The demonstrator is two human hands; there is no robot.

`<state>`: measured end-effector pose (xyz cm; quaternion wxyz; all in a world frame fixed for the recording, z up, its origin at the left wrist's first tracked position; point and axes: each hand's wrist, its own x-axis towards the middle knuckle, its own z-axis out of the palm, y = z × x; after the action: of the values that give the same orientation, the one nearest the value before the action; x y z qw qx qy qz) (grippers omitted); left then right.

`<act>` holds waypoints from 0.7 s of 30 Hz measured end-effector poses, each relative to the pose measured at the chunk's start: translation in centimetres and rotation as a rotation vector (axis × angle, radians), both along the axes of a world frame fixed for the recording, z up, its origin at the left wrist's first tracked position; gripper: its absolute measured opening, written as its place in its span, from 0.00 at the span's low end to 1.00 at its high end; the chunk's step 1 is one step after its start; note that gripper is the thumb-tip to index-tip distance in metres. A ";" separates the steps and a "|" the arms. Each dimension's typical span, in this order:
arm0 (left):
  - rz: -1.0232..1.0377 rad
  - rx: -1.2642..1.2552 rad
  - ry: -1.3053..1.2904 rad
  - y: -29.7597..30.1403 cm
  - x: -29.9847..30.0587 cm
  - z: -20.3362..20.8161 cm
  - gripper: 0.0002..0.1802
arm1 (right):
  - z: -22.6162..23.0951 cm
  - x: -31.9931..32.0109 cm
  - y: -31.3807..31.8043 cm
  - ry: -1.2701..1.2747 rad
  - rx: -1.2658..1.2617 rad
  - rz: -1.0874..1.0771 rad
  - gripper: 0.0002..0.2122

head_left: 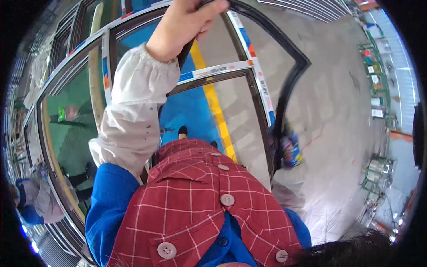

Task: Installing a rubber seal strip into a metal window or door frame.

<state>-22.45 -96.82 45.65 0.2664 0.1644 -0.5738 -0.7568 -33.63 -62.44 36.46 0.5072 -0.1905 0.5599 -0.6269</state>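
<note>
At the top, my left hand (pixel 184 26) is raised over a dark window frame (pixel 213 71) edged with printed protective tape, its fingers closed on a black rubber-like strip (pixel 271 33). From there the strip arcs right, bends sharply and runs down toward my right side. Below the bend, at the end of my right sleeve (pixel 289 182), a blurred patch patterned in blue, yellow and red (pixel 291 149) sits beside the strip. I cannot make out whether it is a glove or something held, and my right fingers do not show.
More framed panes (pixel 71 107) stand at the left, with a person (pixel 40 200) beyond them. A yellow line (pixel 215 111) borders the blue floor (pixel 189 111). Green racks (pixel 376 71) with goods line the far right. Long metal profiles (pixel 307 9) lie at the top.
</note>
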 end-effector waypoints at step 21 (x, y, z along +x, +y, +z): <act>0.017 0.333 -0.619 16.4 -3.1 -26.1 0.12 | -18.5 -1.5 1.0 0.123 0.369 -0.271 0.11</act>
<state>-25.53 -80.46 19.52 0.0554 0.4319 -0.4948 -0.7521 -35.16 -61.48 17.96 0.4096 -0.0555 0.7154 -0.5633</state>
